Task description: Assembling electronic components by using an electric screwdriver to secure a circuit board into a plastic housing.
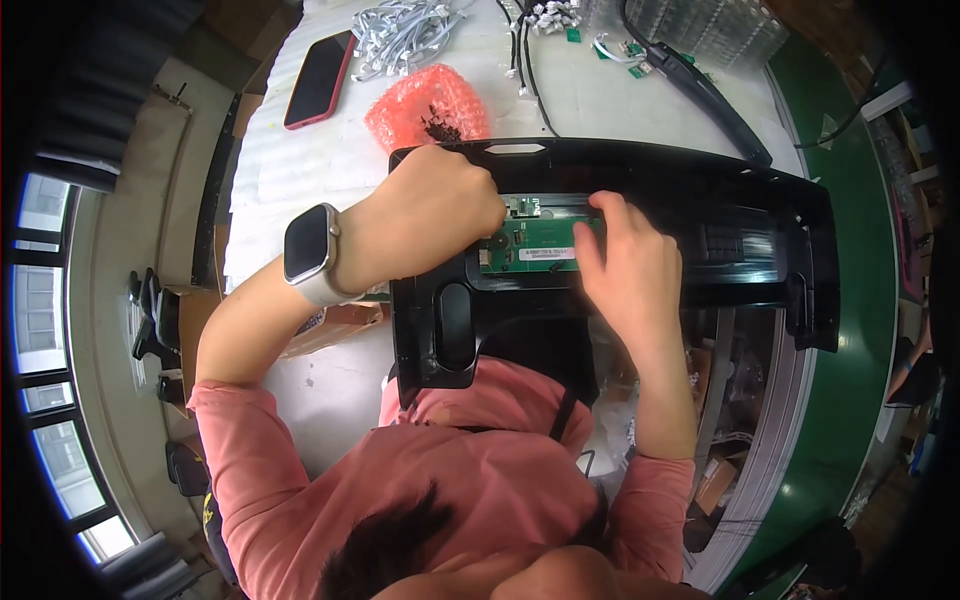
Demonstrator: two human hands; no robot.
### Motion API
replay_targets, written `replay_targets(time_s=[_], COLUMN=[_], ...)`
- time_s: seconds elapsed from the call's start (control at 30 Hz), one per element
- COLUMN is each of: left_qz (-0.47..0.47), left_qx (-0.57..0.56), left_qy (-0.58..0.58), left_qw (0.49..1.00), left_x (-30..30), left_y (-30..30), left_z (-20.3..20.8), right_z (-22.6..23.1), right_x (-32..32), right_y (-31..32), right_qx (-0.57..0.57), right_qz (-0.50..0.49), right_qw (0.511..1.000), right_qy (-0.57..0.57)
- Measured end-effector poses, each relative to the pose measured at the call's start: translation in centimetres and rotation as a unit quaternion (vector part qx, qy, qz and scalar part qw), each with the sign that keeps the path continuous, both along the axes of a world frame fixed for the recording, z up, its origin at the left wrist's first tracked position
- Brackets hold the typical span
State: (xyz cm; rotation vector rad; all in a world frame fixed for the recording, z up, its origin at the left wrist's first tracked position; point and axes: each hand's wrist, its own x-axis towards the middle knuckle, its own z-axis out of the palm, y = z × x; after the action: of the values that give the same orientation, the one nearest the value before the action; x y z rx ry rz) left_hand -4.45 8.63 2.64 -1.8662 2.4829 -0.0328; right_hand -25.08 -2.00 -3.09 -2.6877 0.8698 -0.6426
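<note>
- Board (530,237) lies in the recess of the black panel (715,195), left of its middle, label (545,254) up; the panel reaches from the tabletop (265,175) out over the lap.
- Left hand (435,200): curled above the board's left end. Its fingertips are hidden, so whether the fingers pinch anything I cannot tell.
- Right hand (640,265): thumb and forefinger spread at the board's right end; contact is unclear.
- Best to press only on bare edges, I'd say, sparing the mounted parts.
- Brace the panel: its near side seems to overhang, so a hard push could tip it.
- Mind the watch (311,243) near the panel's rim; it might scratch.
</note>
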Motion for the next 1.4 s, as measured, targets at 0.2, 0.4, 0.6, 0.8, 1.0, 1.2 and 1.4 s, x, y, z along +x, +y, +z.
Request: replay_targets(time_s=[0.2,0.4,0.6,0.8,1.0,1.2,1.4], left_qz=[-0.053,-0.114,0.115,0.091,-0.013,0.074,0.046], left_qx=[-0.047,-0.068,0.375,0.339,0.178,0.143,0.055], left_qy=[0.03,-0.016,0.265,0.441,0.357,0.478,0.428], left_qw=[0.997,0.991,0.881,0.826,0.917,0.863,0.901], left_x=[0.2,-1.8,0.6,3.0,2.9,2.5,2.6], left_y=[-0.7,-0.5,-3.5,-3.0,-2.7,-0.9,-0.4], left_z=[0.3,-0.2,4.2,3.7,1.2,1.7,0.7], right_z=[-0.4,0.2,0.6,3.2,4.2,2.9,3.4], right_x=[0.2,1.0,-0.1,0.7,5.4,3.9,3.0], right_y=[-0.1,0.9,0.5,3.2,3.7,1.6,1.1], right_qx=[-0.009,0.023,0.002,-0.045,-0.108,0.005,-0.105], right_qz=[0.008,-0.007,0.031,0.229,0.179,0.127,0.149], right_qw=[1.0,0.999,0.999,0.947,0.954,0.969,0.981], right_qy=[0.003,0.047,-0.037,-0.222,-0.217,-0.211,-0.068])
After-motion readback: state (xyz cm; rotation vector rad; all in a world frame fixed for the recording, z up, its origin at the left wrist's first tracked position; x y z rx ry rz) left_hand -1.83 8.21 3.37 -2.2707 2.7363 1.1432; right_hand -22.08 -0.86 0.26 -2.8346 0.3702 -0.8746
